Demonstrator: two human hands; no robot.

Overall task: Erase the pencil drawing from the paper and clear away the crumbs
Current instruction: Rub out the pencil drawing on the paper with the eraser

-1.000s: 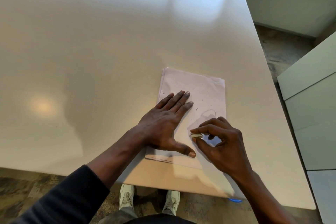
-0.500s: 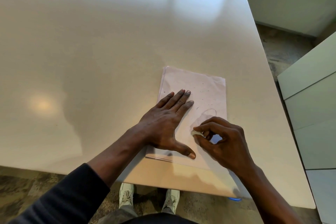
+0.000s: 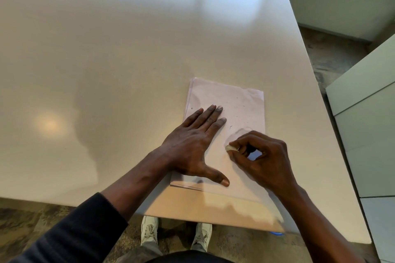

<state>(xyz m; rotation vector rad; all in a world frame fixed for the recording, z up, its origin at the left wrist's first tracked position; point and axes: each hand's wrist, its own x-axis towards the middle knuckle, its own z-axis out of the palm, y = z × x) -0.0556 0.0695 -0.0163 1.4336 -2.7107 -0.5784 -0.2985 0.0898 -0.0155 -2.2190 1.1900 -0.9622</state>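
Paper, bearing faint pencil marks, lies on a glossy beige counter above mottled floor; left hand pressed flat, right hand pinching an eraser.

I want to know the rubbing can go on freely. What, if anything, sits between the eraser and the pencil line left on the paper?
Nothing visible does. The eraser, pinched in the right hand, sits just below the faint pencil outline on bare paper. The left hand lies flat to the left, clear of it.
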